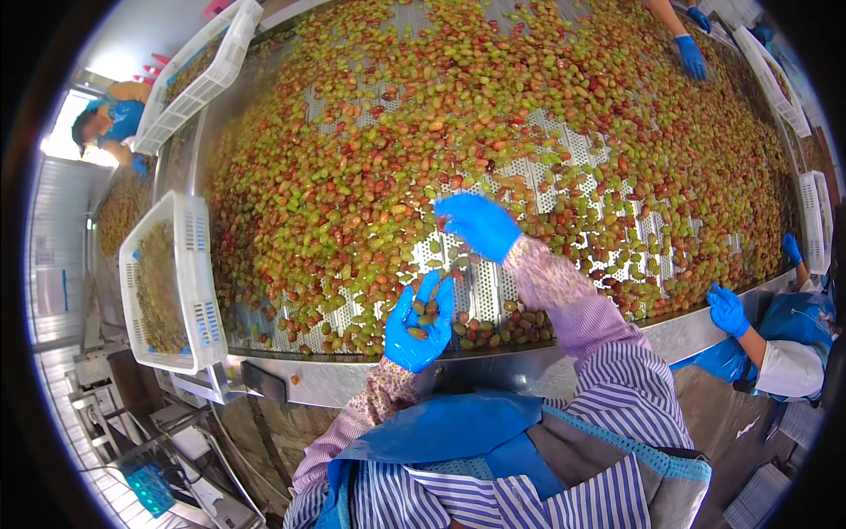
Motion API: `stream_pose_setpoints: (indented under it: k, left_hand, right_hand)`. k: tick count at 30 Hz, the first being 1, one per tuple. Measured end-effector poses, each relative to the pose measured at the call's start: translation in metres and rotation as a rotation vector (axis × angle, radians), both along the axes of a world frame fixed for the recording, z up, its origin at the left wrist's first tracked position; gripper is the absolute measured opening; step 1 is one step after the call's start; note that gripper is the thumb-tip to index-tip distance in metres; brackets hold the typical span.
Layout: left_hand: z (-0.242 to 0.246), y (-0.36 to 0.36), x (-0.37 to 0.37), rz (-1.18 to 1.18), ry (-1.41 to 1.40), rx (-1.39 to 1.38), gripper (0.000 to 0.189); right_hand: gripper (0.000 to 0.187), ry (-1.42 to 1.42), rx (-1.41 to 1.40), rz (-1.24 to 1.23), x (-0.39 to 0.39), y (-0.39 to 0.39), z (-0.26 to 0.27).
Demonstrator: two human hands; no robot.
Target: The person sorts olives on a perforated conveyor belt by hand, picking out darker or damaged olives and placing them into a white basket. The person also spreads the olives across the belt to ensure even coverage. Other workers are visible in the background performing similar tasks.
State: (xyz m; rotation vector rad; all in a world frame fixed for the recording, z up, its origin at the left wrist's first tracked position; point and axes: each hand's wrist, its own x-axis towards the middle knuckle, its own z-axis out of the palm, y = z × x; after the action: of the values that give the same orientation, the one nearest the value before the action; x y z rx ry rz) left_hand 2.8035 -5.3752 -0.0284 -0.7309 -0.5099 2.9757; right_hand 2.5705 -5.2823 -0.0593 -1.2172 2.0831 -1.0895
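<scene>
My left hand, in a blue glove, is turned palm up at the near edge of a perforated metal conveyor. Several small oval fruits lie in its palm and against its fingers. Over the conveyor, my right hand, gloved in blue too, is palm down with curled fingers. A reddish fruit shows by its fingertips; blur hides whether they grip it. Green to red fruits cover much of the metal around both hands. A small cluster of fruits lies by the near rim, right of my left hand.
A white plastic crate with fruit stands at the left, another crate beyond it. A dark flat object lies on the near metal ledge. Co-workers' gloved hands appear at right and far right.
</scene>
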Motion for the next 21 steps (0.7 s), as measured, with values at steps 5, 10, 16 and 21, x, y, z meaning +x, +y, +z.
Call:
stream_pose_setpoints:
  k: [5,10,16,21]
  left_hand:
    - [-0.001,-0.02,0.031,-0.084,0.03,-0.119,0.046]
    - [-0.003,-0.027,0.047,-0.162,-0.131,-0.257,0.047]
    - [-0.009,-0.028,0.052,-0.206,-0.146,-0.323,0.041]
    - [-0.045,-0.037,0.048,-0.1,0.089,-0.493,0.04]
  right_hand:
    - [0.029,0.383,0.356,-0.269,-0.07,-0.012,-0.056]
    - [0.03,0.254,0.343,-0.339,-0.049,0.009,-0.074]
    - [0.031,0.121,-0.013,-0.113,0.07,0.03,-0.026]
    - [0.047,-0.271,-0.12,0.056,0.145,0.008,0.03]
